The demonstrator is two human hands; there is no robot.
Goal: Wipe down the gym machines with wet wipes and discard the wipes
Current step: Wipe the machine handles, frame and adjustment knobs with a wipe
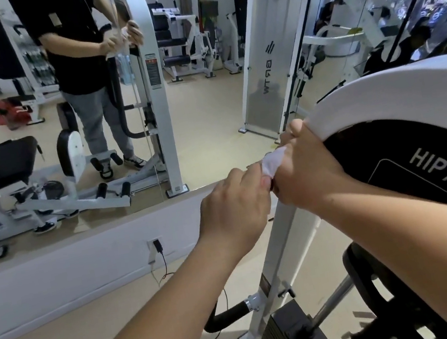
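Room: gym floor with a wall-wide mirror point(85, 104) filling the upper left of the frame; it shows you standing at the machine, both hands raised to its upright.
Low wall: a wall socket point(156, 242) with a plug and a trailing cord sits at lower centre-left, below the mirror.
Left hand: your left hand point(233, 212) is at centre frame, fingers curled inward and thumb tip closed against the lower end of the wipe, pinching it.
Wipe: the wipe point(273, 162) is a small white bunch caught between your two hands, just right of and above the left fingertips and touching the thumb side of the right hand. Its long axis runs from lower left to upper right.
Right hand: your right hand point(310, 175) is wrapped over the edge of the white cover point(382, 93), fingers curled round the rim. Whether the wipe continues under its palm you cannot tell.
Machine: the cover curves off to the upper right; the upright bar point(278, 249) drops from under your hands to the weight stack point(287, 334) at bottom centre.
Next move: the unwiped cover likely lies up and right of the wipe, so the right hand is nearer.
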